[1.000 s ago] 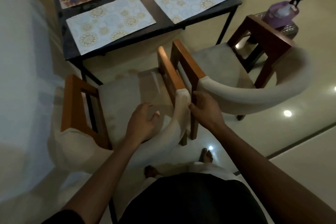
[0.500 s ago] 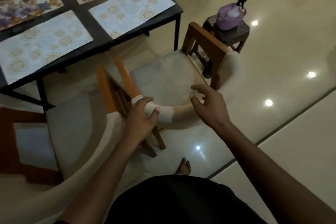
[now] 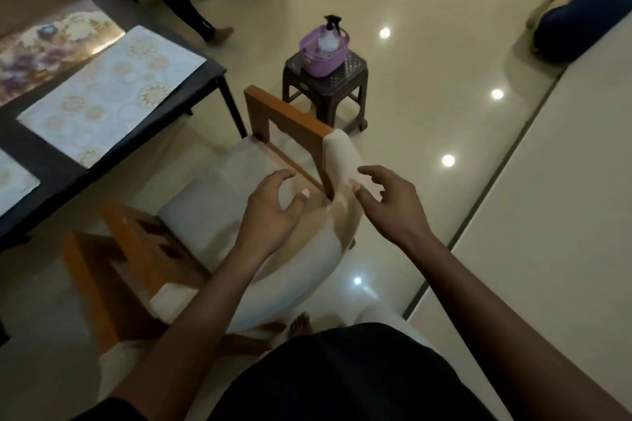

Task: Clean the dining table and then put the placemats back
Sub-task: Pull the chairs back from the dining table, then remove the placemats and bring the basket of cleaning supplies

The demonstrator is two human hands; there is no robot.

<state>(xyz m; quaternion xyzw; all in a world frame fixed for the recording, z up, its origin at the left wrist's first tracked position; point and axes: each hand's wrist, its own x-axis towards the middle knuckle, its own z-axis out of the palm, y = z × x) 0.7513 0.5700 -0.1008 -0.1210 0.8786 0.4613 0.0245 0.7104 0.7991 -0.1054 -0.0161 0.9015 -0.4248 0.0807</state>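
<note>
Nearest, the left hand (image 3: 273,207) and right hand (image 3: 391,203) hold nothing, fingers loosely spread on either side of the padded back of a chair (image 3: 219,202); whether they touch it I cannot tell. Beyond, on the dining table (image 3: 54,164), a pale placemat (image 3: 113,92) lies flat at the near right corner with a floral placemat (image 3: 51,44) behind it. Farthest, a spray bottle (image 3: 330,32) stands in a purple basket (image 3: 323,60) on a stool (image 3: 325,89), so the wiping is either not begun or finished with the mats returned.
</note>
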